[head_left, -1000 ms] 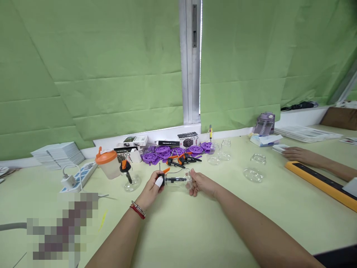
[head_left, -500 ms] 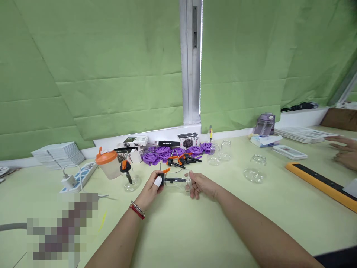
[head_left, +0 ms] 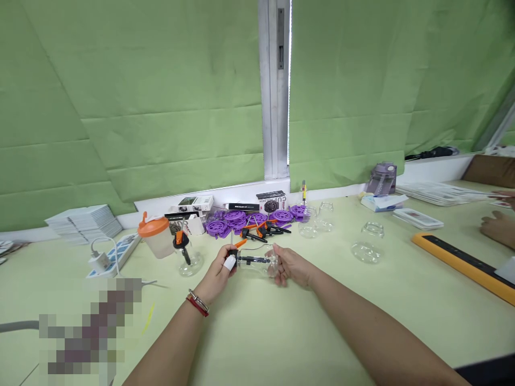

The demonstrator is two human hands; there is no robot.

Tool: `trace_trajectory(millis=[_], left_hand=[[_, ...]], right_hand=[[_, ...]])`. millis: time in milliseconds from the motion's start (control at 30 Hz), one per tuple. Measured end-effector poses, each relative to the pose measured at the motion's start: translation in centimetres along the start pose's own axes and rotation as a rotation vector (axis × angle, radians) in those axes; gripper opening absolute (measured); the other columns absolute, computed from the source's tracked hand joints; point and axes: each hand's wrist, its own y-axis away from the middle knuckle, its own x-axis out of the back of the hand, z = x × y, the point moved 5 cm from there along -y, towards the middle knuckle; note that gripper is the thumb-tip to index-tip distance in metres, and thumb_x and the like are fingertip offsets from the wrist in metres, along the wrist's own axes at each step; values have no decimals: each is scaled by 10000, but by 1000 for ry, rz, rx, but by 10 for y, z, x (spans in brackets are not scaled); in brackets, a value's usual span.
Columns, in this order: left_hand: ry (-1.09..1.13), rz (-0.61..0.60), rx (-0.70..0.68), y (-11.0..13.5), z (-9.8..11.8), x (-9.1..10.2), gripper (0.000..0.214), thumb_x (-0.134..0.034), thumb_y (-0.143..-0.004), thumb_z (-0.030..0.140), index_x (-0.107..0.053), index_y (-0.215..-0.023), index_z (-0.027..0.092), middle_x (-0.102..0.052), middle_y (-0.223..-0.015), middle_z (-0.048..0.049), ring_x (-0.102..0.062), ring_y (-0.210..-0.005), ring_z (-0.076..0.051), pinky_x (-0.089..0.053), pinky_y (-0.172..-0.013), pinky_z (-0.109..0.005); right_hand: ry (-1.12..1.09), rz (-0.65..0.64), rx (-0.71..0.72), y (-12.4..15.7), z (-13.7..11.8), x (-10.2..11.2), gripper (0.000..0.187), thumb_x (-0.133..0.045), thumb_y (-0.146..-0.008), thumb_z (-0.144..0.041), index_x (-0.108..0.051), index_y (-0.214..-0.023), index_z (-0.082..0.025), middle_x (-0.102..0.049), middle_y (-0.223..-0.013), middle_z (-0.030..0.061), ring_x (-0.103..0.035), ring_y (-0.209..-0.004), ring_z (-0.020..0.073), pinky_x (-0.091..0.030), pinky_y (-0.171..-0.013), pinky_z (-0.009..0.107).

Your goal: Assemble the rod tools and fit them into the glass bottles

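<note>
My left hand pinches the black cap of a sideways glass bottle between fingers and thumb over the tabletop; my right hand grips its base.

I watch through one head-worn camera, facing forward and down: the left hand and right hand show near, just six o'clock of centre, above flat pale-green tabletop; creased green sheeting stands farther, toward twelve.

Orange-lidded cup near a power strip, purple bottle behind a blue-and-white packet.
</note>
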Motion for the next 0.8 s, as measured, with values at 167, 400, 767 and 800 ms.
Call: trace_trajectory(millis=[167,400,767,800], left_hand=[[0,-4,20,-1,-2,0,324,-411,-886,468,-405,-1112,235,-429,-783,20,-386,-634,-106,-330,-586,-230],[65,32,28,-2,-1,2,368,-435,-865,497,-398,-1108,224,-430,-734,29,-394,-606,-102,-331,-557,-231],[32,26,57,-4,-10,1,337,-456,-853,448,-422,-1102,223,-459,-762,21,-413,-627,-100,-366,-581,-230],[23,30,60,-4,-10,1,337,-465,-848,437,-422,-1105,223,-460,-769,20,-417,-631,-102,-369,-585,-232]], right_hand=[[-34,54,110,3,-7,5,622,-438,-812,-666,-487,-1189,-174,-568,-1166,167,-651,-745,184,-517,-493,272],[1,4,280,10,-20,2,681,-766,-663,-364,-456,-1259,-256,-487,-1223,100,-632,-850,182,-532,-580,273],[-31,0,176,3,-12,-3,437,-646,-728,-508,-554,-958,-148,-628,-744,35,-643,-576,163,-452,-417,225],[-40,5,171,2,-11,-3,436,-645,-726,-512,-555,-949,-148,-632,-774,41,-642,-566,160,-452,-412,226]])
